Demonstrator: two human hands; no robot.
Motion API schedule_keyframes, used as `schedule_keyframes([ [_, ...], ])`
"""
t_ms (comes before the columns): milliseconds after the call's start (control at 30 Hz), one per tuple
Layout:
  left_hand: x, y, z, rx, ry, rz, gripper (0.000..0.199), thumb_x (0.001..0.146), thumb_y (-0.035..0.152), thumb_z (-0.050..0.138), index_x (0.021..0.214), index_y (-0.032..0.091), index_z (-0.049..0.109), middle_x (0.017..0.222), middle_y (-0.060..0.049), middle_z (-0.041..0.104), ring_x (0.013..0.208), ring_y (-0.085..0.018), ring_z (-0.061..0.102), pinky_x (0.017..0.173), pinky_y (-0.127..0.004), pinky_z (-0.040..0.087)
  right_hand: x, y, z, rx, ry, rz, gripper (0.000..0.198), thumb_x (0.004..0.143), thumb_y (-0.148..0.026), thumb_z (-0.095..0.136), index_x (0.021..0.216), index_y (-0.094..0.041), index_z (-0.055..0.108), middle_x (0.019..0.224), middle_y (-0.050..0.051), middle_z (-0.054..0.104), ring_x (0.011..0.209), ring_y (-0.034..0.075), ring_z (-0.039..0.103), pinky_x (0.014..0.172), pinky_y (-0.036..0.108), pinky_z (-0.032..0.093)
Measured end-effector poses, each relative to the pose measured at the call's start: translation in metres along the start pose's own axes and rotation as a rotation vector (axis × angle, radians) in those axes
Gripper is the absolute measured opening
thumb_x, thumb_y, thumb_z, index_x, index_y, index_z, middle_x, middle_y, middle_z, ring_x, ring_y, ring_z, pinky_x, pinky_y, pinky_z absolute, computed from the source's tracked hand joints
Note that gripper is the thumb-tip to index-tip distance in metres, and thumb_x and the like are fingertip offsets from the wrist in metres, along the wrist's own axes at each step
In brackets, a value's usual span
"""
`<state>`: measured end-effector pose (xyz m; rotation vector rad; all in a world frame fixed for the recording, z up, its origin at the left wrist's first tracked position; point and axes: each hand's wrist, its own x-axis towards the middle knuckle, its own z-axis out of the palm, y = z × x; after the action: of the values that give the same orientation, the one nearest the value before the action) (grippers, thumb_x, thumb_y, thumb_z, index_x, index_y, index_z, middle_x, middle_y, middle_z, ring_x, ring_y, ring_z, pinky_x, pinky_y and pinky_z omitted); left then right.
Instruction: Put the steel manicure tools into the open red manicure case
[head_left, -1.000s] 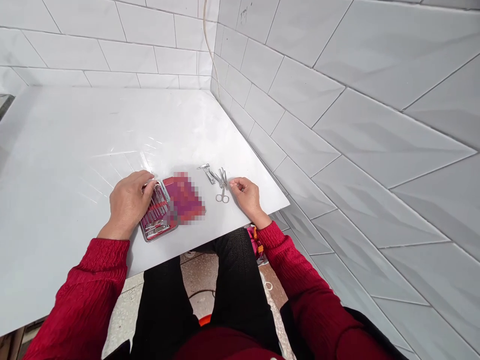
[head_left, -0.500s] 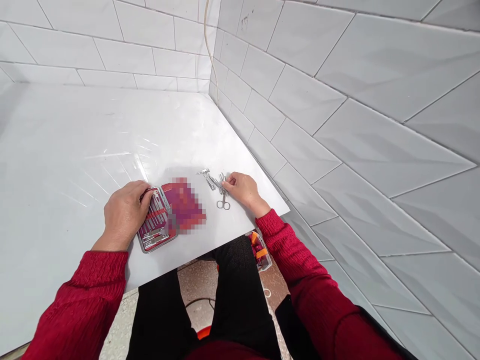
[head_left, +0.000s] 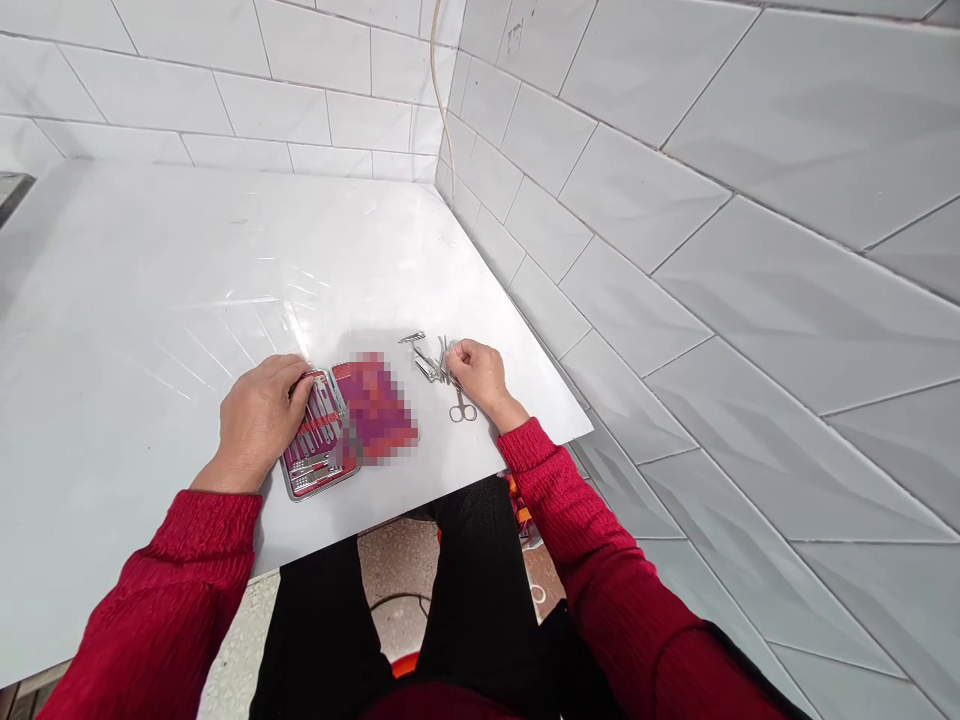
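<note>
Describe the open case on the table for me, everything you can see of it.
The case lies open on the white table, halves side by side. Its left half, with a shiny, metal-looking rim, holds a row of slim silvery tools under a red strap, with what look like clippers at the near end. The red-and-purple right half is pixelated, its details hidden. The left hand touches the far left edge, thumb over it.

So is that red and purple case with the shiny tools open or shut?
Open. The case lies spread out on the table, and you can see the tools inside, beside the left hand.
</note>
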<state>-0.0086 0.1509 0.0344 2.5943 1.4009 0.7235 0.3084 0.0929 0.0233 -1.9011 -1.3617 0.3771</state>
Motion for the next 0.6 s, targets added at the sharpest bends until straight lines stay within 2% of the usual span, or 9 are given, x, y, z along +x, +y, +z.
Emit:
schedule_keyframes([
  [100,0.000,0.000,0.000,0.001,0.001,-0.004,0.038,0.105,0.039,0.038,0.105,0.022,0.072,0.119,-0.009,0.074,0.106,-0.031,0.067,0.079,-0.042,0.052,-0.001,0.006,-0.003,0.101,0.030,0.049,0.022,0.084,-0.023,0.054,0.063,-0.024,0.047,0.061,-0.006,0.053,0.061,0.013,0.048,0.062,0.025,0.037],
  [167,0.000,0.000,-0.001,-0.002,0.000,-0.007,0.038,0.104,0.040,0.039,0.105,0.022,0.073,0.119,-0.009,0.074,0.107,-0.031,0.068,0.080,-0.042,0.053,-0.001,0.008,-0.009,0.091,0.027,0.055,0.021,0.082,-0.021,0.054,0.063,-0.024,0.046,0.061,-0.005,0.052,0.061,0.013,0.047,0.061,0.025,0.037],
  [267,0.000,0.000,-0.002,-0.015,0.001,-0.003,0.038,0.104,0.040,0.038,0.105,0.022,0.073,0.120,-0.009,0.074,0.109,-0.031,0.068,0.081,-0.042,0.053,-0.004,0.009,-0.023,-0.075,-0.007,-0.001,0.020,0.080,-0.017,0.055,0.063,-0.023,0.048,0.063,-0.004,0.056,0.062,0.013,0.047,0.061,0.027,0.034],
  [400,0.001,-0.001,0.000,-0.037,0.011,0.003,0.038,0.104,0.037,0.038,0.104,0.023,0.073,0.119,-0.008,0.075,0.110,-0.030,0.068,0.083,-0.041,0.054,-0.008,0.007,-0.039,-0.308,-0.157,-0.072,0.018,0.081,-0.016,0.058,0.065,-0.022,0.057,0.064,-0.002,0.059,0.062,0.015,0.048,0.062,0.029,0.031],
  [467,0.001,-0.002,0.001,-0.041,0.020,-0.001,0.038,0.104,0.036,0.038,0.103,0.022,0.073,0.120,-0.009,0.075,0.111,-0.031,0.068,0.082,-0.042,0.053,-0.011,0.005,-0.041,-0.332,-0.178,-0.081,0.018,0.085,-0.018,0.059,0.068,-0.022,0.060,0.066,-0.002,0.061,0.063,0.015,0.050,0.062,0.029,0.032],
  [600,0.002,-0.005,0.004,-0.049,0.033,0.010,0.038,0.103,0.033,0.038,0.101,0.021,0.073,0.116,-0.009,0.076,0.108,-0.030,0.069,0.081,-0.042,0.053,-0.020,-0.005,-0.035,-0.300,-0.130,-0.137,0.017,0.089,-0.019,0.061,0.072,-0.021,0.064,0.076,0.000,0.066,0.070,0.015,0.055,0.064,0.028,0.034],
])
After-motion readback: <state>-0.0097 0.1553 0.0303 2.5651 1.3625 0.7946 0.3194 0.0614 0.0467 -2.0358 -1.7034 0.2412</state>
